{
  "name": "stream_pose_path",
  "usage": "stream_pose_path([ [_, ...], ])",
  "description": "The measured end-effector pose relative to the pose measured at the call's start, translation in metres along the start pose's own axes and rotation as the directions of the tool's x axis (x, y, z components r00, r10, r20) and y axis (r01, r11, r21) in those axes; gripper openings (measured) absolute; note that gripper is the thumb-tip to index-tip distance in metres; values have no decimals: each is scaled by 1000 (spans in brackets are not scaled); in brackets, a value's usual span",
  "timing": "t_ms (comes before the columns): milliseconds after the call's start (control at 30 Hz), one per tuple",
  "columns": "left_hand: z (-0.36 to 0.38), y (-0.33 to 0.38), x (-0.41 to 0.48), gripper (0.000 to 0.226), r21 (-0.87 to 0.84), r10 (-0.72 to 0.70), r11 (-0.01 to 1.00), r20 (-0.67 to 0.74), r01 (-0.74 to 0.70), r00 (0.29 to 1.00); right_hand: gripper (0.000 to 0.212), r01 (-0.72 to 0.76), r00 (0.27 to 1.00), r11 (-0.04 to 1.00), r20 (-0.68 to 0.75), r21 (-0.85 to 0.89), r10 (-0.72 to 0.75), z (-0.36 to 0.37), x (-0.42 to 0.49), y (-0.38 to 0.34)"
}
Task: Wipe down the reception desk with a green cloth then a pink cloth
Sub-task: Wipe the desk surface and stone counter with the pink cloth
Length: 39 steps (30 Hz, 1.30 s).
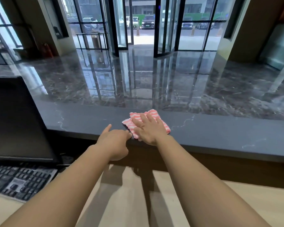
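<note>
The cloth (152,115) lies on the reception desk (220,133), near the middle of its front edge. The right hand (148,130) lies on the cloth, and the left hand (116,141) is just left of it. At the far left, the keyboard (20,181) lies before the monitor (15,120).

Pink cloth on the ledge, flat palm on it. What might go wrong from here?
1. The pink cloth lies at the near edge of the dark ledge, pressed by the flat right hand; a pull toward the body may drag it off.
2. Its folded layers sit offset and may bunch under the palm.
</note>
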State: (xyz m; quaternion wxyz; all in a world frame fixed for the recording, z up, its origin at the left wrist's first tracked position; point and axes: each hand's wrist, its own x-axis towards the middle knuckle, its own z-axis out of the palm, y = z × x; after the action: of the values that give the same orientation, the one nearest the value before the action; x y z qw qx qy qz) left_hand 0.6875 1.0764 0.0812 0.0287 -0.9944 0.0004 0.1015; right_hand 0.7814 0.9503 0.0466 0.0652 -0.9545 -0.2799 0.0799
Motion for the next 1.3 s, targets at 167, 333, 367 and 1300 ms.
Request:
stream_pose_path([
  [167,-4,3,0,55,7,49,999,26,-49,998,53,-325,946,946,-11,15,325,-11,-22,74],
  [333,3,-14,-8,50,-34,77,996,-43,-78,996,54,-431,902,901,3,45,431,-15,-14,71],
  [367,5,-21,-10,48,-42,54,998,-61,-57,997,54,-419,908,907,4,46,419,-13,-8,61],
  [1300,31,-124,-23,76,-112,18,993,-60,-25,998,53,161,981,987,106,5,-161,6,138,-145],
])
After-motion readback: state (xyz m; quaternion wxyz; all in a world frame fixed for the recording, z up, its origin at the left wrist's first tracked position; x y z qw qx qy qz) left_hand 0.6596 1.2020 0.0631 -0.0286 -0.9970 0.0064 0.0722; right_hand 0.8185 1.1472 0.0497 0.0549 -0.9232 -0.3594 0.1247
